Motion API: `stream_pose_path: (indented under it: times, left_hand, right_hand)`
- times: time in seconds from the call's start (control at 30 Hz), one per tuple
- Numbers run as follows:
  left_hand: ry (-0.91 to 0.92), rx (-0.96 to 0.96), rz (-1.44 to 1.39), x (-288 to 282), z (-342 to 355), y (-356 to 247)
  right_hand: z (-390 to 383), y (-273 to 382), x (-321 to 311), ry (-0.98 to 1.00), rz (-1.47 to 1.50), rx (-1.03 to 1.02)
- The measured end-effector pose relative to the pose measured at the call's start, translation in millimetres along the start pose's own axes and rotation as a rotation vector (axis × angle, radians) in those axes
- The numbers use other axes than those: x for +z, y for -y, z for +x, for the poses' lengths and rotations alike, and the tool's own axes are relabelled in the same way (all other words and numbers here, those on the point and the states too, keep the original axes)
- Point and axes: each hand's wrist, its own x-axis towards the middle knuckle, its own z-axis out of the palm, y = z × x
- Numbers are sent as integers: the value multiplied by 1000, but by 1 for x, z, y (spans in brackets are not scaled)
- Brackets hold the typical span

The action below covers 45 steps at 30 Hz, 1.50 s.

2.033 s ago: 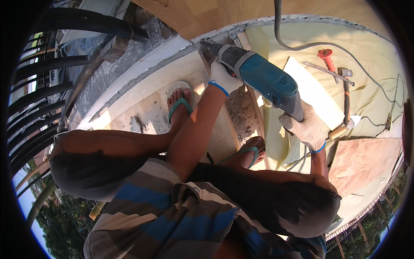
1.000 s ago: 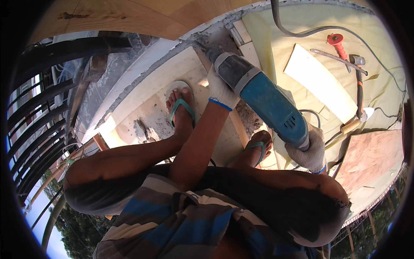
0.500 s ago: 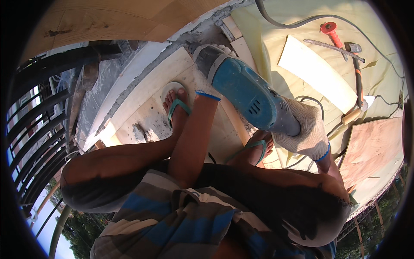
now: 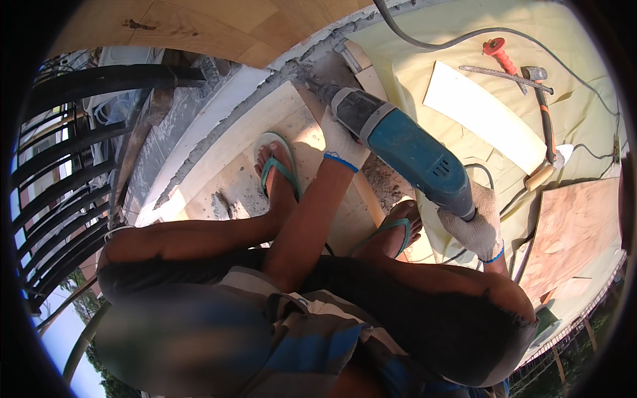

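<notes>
A blue and dark grey rotary hammer drill [image 4: 415,149] slants across the middle, its chuck end toward the rough broken concrete edge [image 4: 306,74]. My left hand [image 4: 343,140], in a pale knitted glove with blue cuff, is closed around the front part of the drill from beneath; its fingers are partly hidden. At the rear handle, my right hand [image 4: 474,222], gloved alike, is wrapped around the grip. A bit [image 4: 314,85] sticks out from the chuck, and its tip is hard to make out against the concrete.
My sandalled feet [image 4: 279,169] stand either side of the drill on dusty boards. On the yellowish sheet at right lie a white plank [image 4: 484,116], a hammer [image 4: 545,113], a red-handled chisel [image 4: 504,58], a trowel [image 4: 549,169] and a cable [image 4: 478,32]. Black railings [image 4: 66,159] rise at left.
The drill sits lower and looks smaller, farther from the camera, with its front shifted right and down. Both hands moved with it and keep their hold. The whole view has shifted slightly.
</notes>
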Motion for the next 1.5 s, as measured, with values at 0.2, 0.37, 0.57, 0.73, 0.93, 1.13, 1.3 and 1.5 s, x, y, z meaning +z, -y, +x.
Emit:
stream_pose_path:
  times: [0.2, 0.37, 0.57, 0.73, 0.93, 1.13, 1.3, 1.5]
  left_hand:
    - [-103, 9, 8, 13, -5, -3]
    - [-50, 65, -28, 3, 14, -23]
    - [112, 90, -30, -9, 35, -48]
    - [57, -5, -119, -12, 15, -19]
    - [-117, -84, -184, -16, -7, 23]
    - [-163, -21, -89, -3, -1, 4]
    - [-194, 62, -15, 2, 5, -7]
    - [-48, 53, -69, -8, 26, -37]
  right_hand:
    - [-4, -36, 18, -42, 61, -19]
    - [31, -14, 18, -12, 13, -9]
    - [64, 29, 14, 7, -43, 26]
    - [49, 33, 5, 69, -55, 37]
    - [13, -5, 10, -83, 78, 115]
    - [-6, -31, 23, -65, 105, 110]
    - [7, -40, 27, -72, 58, 26]
    - [38, -20, 39, -13, 97, 147]
